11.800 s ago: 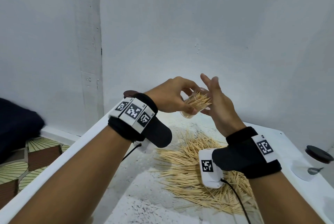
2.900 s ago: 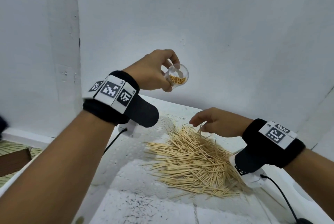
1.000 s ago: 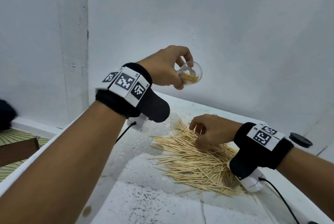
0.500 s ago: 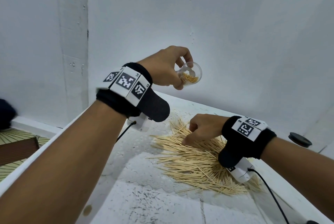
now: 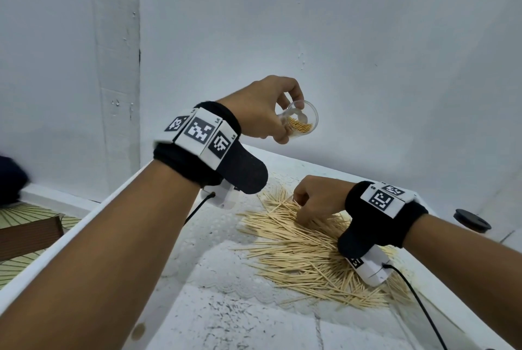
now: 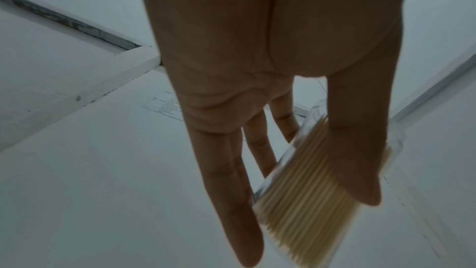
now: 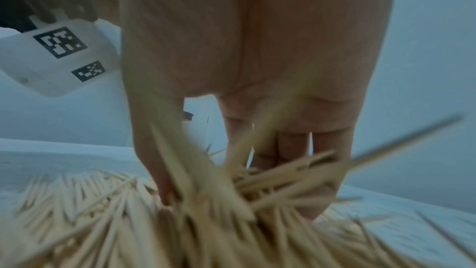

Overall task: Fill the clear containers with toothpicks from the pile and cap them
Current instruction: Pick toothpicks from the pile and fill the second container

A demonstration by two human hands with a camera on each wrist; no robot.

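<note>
The right hand (image 5: 316, 197) hides whatever its curled fingers hold. Toothpicks (image 7: 180, 221) blur in the wrist view, perhaps some gripped.

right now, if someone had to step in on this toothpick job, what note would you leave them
Left hand holds the clear container raised above the table, open mouth tilted, partly filled with toothpicks, uncapped.
Right hand is down in the toothpick pile on the white table, fingers curled around a bunch.
A black cap lies at the table's far right edge.
Left to do: add more toothpicks, then cap it.
</note>
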